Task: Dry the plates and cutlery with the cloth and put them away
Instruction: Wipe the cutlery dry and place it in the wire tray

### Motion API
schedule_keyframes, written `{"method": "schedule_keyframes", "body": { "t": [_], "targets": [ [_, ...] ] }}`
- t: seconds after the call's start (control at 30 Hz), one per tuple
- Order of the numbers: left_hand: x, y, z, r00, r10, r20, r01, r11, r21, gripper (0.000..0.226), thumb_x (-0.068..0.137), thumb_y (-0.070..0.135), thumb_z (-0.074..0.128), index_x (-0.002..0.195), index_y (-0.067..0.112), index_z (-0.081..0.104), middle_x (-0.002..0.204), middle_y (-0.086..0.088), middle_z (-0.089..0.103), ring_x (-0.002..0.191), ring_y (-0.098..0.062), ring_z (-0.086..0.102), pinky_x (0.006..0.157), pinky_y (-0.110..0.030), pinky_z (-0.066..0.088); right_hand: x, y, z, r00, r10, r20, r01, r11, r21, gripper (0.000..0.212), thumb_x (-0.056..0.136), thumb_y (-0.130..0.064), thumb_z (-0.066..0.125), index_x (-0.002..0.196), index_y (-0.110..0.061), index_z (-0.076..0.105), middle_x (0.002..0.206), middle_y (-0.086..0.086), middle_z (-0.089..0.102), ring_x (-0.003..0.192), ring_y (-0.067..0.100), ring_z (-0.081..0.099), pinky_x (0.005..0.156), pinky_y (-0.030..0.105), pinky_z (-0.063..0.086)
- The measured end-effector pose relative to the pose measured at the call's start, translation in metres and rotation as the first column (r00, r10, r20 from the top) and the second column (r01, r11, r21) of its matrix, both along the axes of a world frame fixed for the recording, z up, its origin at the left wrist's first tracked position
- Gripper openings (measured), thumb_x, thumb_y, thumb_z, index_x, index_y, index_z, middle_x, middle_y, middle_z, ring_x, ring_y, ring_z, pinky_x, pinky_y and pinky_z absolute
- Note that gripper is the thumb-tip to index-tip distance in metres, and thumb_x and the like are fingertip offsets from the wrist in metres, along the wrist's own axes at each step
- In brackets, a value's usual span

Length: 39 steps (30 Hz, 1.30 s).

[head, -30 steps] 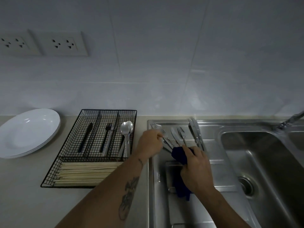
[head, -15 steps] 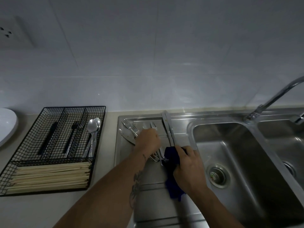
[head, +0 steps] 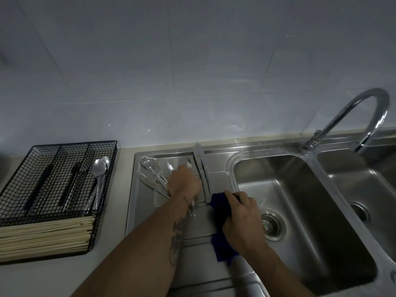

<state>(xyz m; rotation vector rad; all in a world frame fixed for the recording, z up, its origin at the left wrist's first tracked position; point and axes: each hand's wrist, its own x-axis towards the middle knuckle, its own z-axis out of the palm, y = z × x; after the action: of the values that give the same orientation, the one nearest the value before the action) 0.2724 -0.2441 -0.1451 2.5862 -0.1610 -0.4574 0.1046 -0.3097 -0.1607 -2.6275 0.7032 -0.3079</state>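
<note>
View swung right since the earlier frame; left hand [head: 184,182] now lies over the cutlery on the drainboard [head: 147,211].
Right hand [head: 242,219] grips the cloth [head: 220,203]; left hand's grasp cannot be told. Spoons [head: 99,168] sit filed in the wire tray [head: 64,144] at the surface's left edge; forks [head: 150,166] and knives [head: 202,168] remain undried.

A curved chrome tap [head: 362,116] rises at the far right, arching over the divide between two stainless steel sink basins: a large one [head: 317,213] with a round strainer drain [head: 271,225] at its near left, and a second basin [head: 368,189] at the right edge. Pale grey wall tiles [head: 171,71] fill the far side. A light beige desk [head: 42,275] runs along the left.
</note>
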Motion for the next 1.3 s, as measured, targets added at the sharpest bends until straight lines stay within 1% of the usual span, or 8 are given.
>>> {"method": "schedule_keyframes", "body": {
  "t": [0.3,0.43,0.5,0.63,0.83,1.0,1.17,1.3],
  "targets": [
    [-0.007,0.033,0.023,0.982,0.056,-0.182,-0.097,0.969,-0.226,0.015,0.084,0.018,0.060,0.081,0.004,0.055,0.079,-0.005,0.062,0.069,-0.019,0.060,0.050,-0.021,0.042,-0.002,0.009,0.022,0.995,-0.004,0.095,0.001,1.000,0.031,0.066,0.062,0.000,0.056,0.125,-0.019,0.057,0.111,0.005,0.057,0.094,0.028,0.051,0.080,0.038,0.047],
    [-0.005,0.064,0.030,0.978,-0.059,-0.200,0.011,0.973,-0.232,0.024,0.086,0.018,0.054,0.093,0.000,0.068,0.095,-0.017,0.072,0.083,-0.029,0.069,0.068,-0.033,0.057,0.005,0.023,0.042,0.979,0.024,0.203,-0.033,0.999,0.037,0.067,0.063,-0.002,0.053,0.127,-0.021,0.058,0.118,0.002,0.057,0.102,0.021,0.051,0.088,0.032,0.047],
    [-0.009,0.082,0.043,0.972,-0.164,-0.171,0.120,0.963,-0.242,0.023,0.086,0.007,0.051,0.092,0.005,0.072,0.092,-0.012,0.073,0.081,-0.024,0.068,0.073,-0.031,0.058,0.010,0.034,0.052,0.971,0.032,0.238,-0.036,0.999,0.012,0.066,0.062,-0.005,0.052,0.126,-0.017,0.060,0.118,0.004,0.058,0.104,0.023,0.052,0.090,0.036,0.048],
    [-0.015,0.115,0.068,0.944,-0.300,-0.135,0.243,0.913,-0.329,0.021,0.087,0.001,0.062,0.091,0.017,0.074,0.086,0.003,0.071,0.074,-0.005,0.064,0.054,-0.011,0.046,0.018,0.067,0.067,0.970,0.143,0.195,-0.104,0.975,-0.194,0.067,0.057,-0.007,0.071,0.123,-0.017,0.060,0.124,0.005,0.056,0.111,0.027,0.050,0.090,0.040,0.047],
    [-0.023,0.159,0.092,0.925,-0.379,0.031,0.366,0.865,-0.345,0.037,0.081,-0.001,0.058,0.064,0.030,0.070,0.077,0.011,0.070,0.076,-0.008,0.066,0.067,-0.024,0.054,0.013,0.085,0.078,0.989,0.016,0.150,0.026,0.961,-0.274,0.069,0.053,-0.005,0.072,0.121,-0.015,0.062,0.123,0.008,0.057,0.114,0.034,0.049,0.087,0.050,0.048],
    [-0.034,0.171,0.095,0.889,-0.447,0.095,0.449,0.816,-0.365,0.016,0.087,0.011,0.064,0.082,0.025,0.071,0.086,0.007,0.070,0.079,-0.003,0.064,0.062,-0.012,0.046,0.002,0.112,0.085,0.985,0.113,0.133,-0.053,0.920,-0.389,0.066,0.055,-0.009,0.070,0.120,-0.017,0.060,0.124,0.004,0.055,0.114,0.030,0.047,0.090,0.043,0.044],
    [-0.043,0.184,0.087,0.832,-0.530,0.162,0.553,0.772,-0.313,0.022,0.087,0.008,0.062,0.089,0.026,0.074,0.082,0.017,0.065,0.074,0.003,0.059,0.060,-0.005,0.039,-0.017,0.094,0.072,0.960,-0.182,0.215,0.227,0.952,-0.207,0.059,0.059,0.002,0.066,0.116,-0.013,0.065,0.115,0.009,0.061,0.099,0.033,0.054,0.083,0.043,0.047],
    [-0.038,0.185,0.085,0.838,-0.523,0.154,0.543,0.778,-0.316,0.020,0.089,0.011,0.062,0.090,0.026,0.076,0.091,0.012,0.069,0.081,-0.002,0.063,0.070,-0.015,0.048,-0.022,0.108,0.087,0.904,-0.220,0.367,0.277,0.954,-0.109,0.063,0.066,0.004,0.064,0.126,-0.013,0.060,0.119,0.007,0.058,0.105,0.025,0.051,0.090,0.037,0.045]
  ]
}}
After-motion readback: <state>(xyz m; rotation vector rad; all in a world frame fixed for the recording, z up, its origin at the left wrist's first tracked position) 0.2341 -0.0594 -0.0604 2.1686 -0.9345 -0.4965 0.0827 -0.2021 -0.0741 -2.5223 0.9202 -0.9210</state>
